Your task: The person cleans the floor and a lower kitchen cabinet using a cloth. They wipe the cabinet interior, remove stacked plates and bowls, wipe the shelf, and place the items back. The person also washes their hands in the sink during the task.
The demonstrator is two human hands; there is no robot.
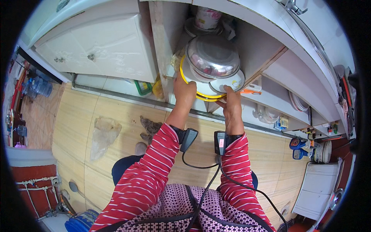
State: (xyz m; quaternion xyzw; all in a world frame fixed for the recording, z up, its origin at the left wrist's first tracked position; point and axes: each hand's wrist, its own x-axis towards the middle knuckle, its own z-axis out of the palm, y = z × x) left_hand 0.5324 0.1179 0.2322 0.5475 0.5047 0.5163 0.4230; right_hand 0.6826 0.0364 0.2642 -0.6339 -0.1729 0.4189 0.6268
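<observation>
My left hand (184,91) grips the near left rim of a yellow-rimmed white plate (189,76), which seems to be one of a stack. At the near right edge, my right hand (232,101) holds the same stack, its thumb on a small white saucer (227,84) with a printed figure. Above the plates rests a steel bowl or lid (214,56), shiny side up, partly covering the saucer. The load is at the mouth of an open cabinet compartment (252,43). Behind it stands a floral-patterned canister (207,18) on a round dish.
A white cabinet door (98,49) is on the left. Right of the plates lies an orange-handled tool (250,92) on a shelf holding stacked dishes (298,101). A plastic bag (105,134) and a grey rag (150,127) lie on the floor. Cables (203,188) hang from my wrist devices.
</observation>
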